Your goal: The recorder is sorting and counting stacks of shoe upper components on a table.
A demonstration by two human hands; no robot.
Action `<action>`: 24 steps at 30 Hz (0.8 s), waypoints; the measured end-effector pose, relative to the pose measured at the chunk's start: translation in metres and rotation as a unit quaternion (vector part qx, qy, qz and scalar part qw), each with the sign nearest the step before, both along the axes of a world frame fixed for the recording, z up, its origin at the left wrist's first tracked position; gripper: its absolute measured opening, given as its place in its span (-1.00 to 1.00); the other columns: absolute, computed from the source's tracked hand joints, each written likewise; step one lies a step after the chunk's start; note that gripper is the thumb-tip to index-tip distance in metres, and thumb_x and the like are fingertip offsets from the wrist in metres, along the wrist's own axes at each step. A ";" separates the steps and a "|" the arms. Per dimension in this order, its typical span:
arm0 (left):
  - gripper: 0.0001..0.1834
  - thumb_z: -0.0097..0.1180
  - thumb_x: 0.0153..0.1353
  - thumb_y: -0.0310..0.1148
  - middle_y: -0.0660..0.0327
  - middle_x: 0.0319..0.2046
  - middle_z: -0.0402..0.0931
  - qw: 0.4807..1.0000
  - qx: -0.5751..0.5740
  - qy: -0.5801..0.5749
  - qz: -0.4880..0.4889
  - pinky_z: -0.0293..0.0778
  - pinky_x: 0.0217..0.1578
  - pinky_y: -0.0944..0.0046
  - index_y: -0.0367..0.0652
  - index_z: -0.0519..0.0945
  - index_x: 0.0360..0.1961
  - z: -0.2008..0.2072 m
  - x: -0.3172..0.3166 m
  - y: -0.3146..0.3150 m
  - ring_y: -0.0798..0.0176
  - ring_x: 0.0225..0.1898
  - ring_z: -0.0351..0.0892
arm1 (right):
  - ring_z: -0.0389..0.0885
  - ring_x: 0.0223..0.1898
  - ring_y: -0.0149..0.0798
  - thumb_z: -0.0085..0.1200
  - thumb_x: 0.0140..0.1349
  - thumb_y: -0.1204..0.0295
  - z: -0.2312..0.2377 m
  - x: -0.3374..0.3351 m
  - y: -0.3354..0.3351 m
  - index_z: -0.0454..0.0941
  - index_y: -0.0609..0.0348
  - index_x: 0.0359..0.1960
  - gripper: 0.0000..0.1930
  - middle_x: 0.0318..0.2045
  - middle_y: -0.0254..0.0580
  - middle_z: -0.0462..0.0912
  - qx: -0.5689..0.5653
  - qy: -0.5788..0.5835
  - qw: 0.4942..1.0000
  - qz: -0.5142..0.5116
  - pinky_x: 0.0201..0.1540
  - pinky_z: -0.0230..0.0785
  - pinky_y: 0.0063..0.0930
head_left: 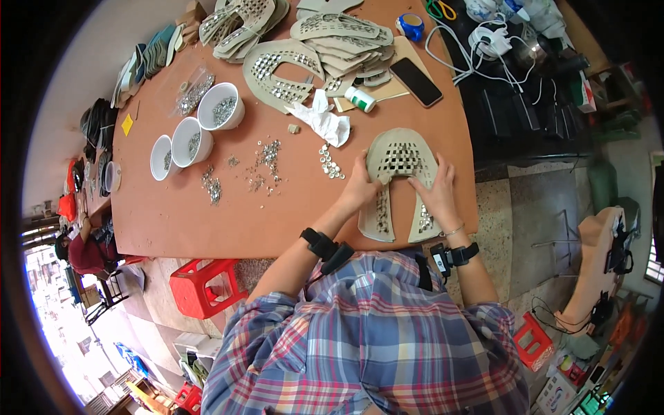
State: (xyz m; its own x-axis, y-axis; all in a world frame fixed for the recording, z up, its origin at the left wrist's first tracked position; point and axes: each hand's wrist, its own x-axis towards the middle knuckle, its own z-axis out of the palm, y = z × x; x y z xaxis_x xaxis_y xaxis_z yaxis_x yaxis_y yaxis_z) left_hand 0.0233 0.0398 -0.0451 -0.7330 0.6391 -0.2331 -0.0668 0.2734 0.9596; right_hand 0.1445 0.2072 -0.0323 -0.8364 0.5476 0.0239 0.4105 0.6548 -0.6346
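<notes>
A beige, U-shaped shoe upper (402,146) lies near the table's front edge, its curved end pointing away from me. Square cut-outs cover it, and shiny studs or gems show along both legs. My left hand (360,187) grips its left side, thumb on top near the inner curve. On the other side my right hand (440,195) holds the right leg, thumb likewise at the inner edge. The fingers beneath the piece are partly hidden. Small round whitish pieces (330,163) lie left of my left hand, below a crumpled white tissue (325,121).
Three white bowls (221,107) of metal studs stand at the left, with loose studs (268,155) scattered nearby. Stacked uppers (346,38), a white-green bottle (360,99), a phone (416,81) and a blue cup (410,27) lie at the back. A red stool (200,287) stands on the floor.
</notes>
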 end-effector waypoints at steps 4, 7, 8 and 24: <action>-0.12 0.14 -0.02 -0.49 -0.20 0.15 0.04 0.989 -0.144 0.033 -0.004 0.28 0.14 0.13 -0.34 -0.06 0.29 0.014 0.004 -0.015 -0.14 0.16 0.21 | 0.28 0.08 0.26 0.25 0.01 0.11 0.009 0.001 -0.001 0.06 0.36 0.22 -0.13 0.11 0.25 0.18 0.011 -0.029 0.999 0.035 0.14 0.20 -0.10; -0.11 0.25 -0.06 -0.34 -0.18 0.09 0.10 0.966 -0.136 0.219 0.034 0.31 0.10 0.08 -0.37 0.06 0.26 0.016 -0.002 -0.026 -0.10 0.13 0.22 | 0.28 0.08 0.25 0.22 0.04 0.08 0.031 0.006 0.014 0.15 0.34 0.20 -0.19 0.12 0.23 0.21 0.085 -0.049 0.992 0.085 0.15 0.17 -0.08; -0.11 0.25 -0.06 -0.34 -0.18 0.09 0.10 0.964 -0.139 0.222 0.046 0.31 0.10 0.08 -0.37 0.06 0.26 0.019 -0.010 -0.030 -0.10 0.13 0.22 | 0.28 0.08 0.23 0.21 0.05 0.07 0.039 0.005 0.026 0.19 0.32 0.18 -0.22 0.13 0.21 0.22 0.124 -0.043 0.987 0.092 0.16 0.16 -0.07; -0.34 0.12 0.12 -0.32 -0.06 0.13 0.24 0.902 0.052 -0.244 0.353 0.27 0.01 -0.06 -0.32 0.13 0.18 0.048 -0.205 -0.083 0.07 0.17 0.21 | 0.47 -0.17 -0.06 0.21 0.09 0.27 0.095 -0.214 0.090 0.32 0.24 0.06 -0.46 -0.09 0.08 0.43 0.060 0.101 0.978 0.175 -0.11 0.37 -0.27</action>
State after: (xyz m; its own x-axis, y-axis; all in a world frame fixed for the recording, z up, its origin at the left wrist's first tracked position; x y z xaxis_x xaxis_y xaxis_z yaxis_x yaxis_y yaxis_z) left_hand -0.1815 -0.0436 0.0028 -0.7918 0.0905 -0.6040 -0.6106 -0.0923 0.7866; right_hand -0.0694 0.2972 0.0623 -0.9439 0.2116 0.2534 0.0225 0.8070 -0.5901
